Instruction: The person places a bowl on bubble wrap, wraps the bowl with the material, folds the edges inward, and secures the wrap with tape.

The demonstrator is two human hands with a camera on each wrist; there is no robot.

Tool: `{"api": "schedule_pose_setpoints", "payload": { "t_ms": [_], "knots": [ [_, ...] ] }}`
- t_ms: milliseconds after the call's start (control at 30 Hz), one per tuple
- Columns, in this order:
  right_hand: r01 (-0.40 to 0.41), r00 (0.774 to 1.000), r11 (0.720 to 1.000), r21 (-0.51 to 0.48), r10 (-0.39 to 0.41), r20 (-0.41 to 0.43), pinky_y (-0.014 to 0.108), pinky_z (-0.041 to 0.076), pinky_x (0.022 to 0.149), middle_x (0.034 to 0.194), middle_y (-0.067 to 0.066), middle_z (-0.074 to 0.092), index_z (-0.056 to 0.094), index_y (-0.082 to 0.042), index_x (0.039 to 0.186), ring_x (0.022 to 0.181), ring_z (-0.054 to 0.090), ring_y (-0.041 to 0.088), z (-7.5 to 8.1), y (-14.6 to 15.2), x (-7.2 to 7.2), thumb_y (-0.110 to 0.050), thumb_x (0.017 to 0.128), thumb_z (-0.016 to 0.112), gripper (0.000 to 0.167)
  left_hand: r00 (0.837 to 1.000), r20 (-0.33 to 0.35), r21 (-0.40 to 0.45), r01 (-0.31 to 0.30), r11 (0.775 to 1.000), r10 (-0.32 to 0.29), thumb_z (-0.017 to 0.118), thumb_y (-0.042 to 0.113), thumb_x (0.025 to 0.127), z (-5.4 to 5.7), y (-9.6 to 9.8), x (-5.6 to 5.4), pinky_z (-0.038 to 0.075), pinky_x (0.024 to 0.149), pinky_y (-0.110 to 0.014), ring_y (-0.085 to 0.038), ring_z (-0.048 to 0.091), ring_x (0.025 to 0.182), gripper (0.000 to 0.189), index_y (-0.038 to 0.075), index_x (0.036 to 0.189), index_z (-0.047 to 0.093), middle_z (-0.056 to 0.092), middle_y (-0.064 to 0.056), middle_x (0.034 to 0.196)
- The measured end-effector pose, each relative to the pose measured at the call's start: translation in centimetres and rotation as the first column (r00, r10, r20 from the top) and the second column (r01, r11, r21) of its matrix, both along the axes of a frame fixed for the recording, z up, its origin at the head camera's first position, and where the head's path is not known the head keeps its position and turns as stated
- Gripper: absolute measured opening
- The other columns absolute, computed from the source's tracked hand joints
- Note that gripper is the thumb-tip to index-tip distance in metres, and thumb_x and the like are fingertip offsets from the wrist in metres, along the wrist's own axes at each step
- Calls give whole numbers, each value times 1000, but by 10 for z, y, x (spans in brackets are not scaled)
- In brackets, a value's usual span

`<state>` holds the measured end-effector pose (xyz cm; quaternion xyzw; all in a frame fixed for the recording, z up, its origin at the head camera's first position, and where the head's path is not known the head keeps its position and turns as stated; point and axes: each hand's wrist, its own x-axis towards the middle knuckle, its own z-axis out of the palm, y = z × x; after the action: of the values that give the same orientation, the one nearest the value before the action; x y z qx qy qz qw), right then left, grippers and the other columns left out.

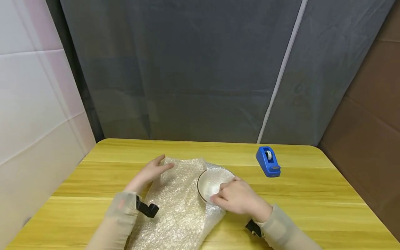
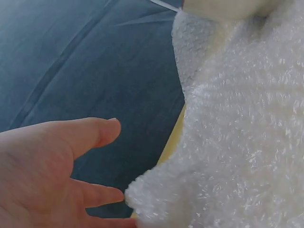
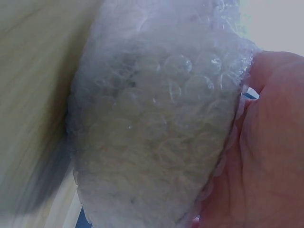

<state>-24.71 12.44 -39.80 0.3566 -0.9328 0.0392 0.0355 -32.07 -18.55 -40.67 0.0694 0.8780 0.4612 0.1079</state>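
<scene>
A white bowl (image 1: 208,184) with a dark rim rests on a sheet of bubble wrap (image 1: 179,205), its right part covered by a fold of the wrap. My right hand (image 1: 239,196) holds that fold against the bowl's near right rim, fingers curled over into the bowl. In the right wrist view, bubble wrap (image 3: 152,133) covers the bowl's outer side beside the palm. My left hand (image 1: 153,170) is at the sheet's far left edge with fingers spread. In the left wrist view, its lower fingertips are right at the bubble wrap's edge (image 2: 161,194).
A blue tape dispenser (image 1: 268,161) with a roll in it stands at the back right of the wooden table (image 1: 312,194). A grey curtain (image 1: 187,69) hangs behind the table, a white panel (image 1: 34,86) on the left and a brown one (image 1: 368,132) on the right.
</scene>
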Motion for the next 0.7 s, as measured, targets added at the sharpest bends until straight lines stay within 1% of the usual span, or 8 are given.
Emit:
{"api": "schedule_pose_setpoints", "payload": {
  "t_ms": [167,300,333,367,467,533,633,700],
  "knots": [
    [3,1000,1000,-9,-3,7,40,43,84,62,-15,41,46,-25,55,53,39,3,0,0,1,-47,100,39,50,999,46,78,-30,997,27,54,44,97,-4,-1,-4,30,108,-57,-47,26,137,83,-2,153,13,20,-33,152],
    [2,1000,1000,-10,-2,10,41,43,85,63,-15,41,46,-26,55,53,39,3,0,0,2,-46,100,39,50,997,59,122,-59,991,52,55,41,97,-5,-1,-6,27,110,-57,-47,24,138,82,-4,152,13,17,-32,153],
    [3,1000,1000,-10,-3,10,40,43,85,63,-15,41,46,-25,55,53,39,3,0,0,2,-46,100,39,50,997,60,142,-64,988,56,55,39,97,-6,0,-7,28,109,-56,-47,25,137,81,-4,152,14,18,-31,153],
    [4,1000,1000,-11,-3,12,40,43,85,63,-15,41,46,-25,55,53,39,3,-1,0,2,-46,100,39,50,996,71,177,-69,982,57,56,37,97,-6,1,-7,32,107,-55,-46,31,135,78,-5,151,17,23,-31,151],
    [7,1000,1000,-13,-7,13,40,42,85,63,-15,41,45,-24,54,53,39,3,-1,0,2,-46,100,39,51,995,93,294,-68,953,43,55,32,98,-6,4,-6,48,93,-49,-39,54,115,66,-8,145,31,45,-30,136],
    [10,1000,1000,-16,-9,14,39,42,84,62,-15,41,45,-24,54,53,39,3,-1,0,2,-46,100,40,52,995,96,368,-67,928,34,54,31,99,-5,6,-4,53,84,-44,-31,59,102,58,-8,140,41,54,-25,127],
    [8,1000,1000,-16,-8,9,39,42,84,62,-15,42,45,-24,53,53,39,4,-1,0,1,-46,100,40,52,999,46,445,-33,895,14,49,35,101,0,10,-3,45,97,-40,-25,53,115,53,-4,138,49,55,-17,133],
    [4,1000,1000,-15,-4,-1,39,42,84,63,-15,43,45,-24,54,54,41,3,-1,0,1,-46,100,40,51,999,43,500,-38,865,19,49,40,101,6,13,-1,45,96,-38,-21,55,111,47,5,130,59,61,-12,126]
  ]
}}
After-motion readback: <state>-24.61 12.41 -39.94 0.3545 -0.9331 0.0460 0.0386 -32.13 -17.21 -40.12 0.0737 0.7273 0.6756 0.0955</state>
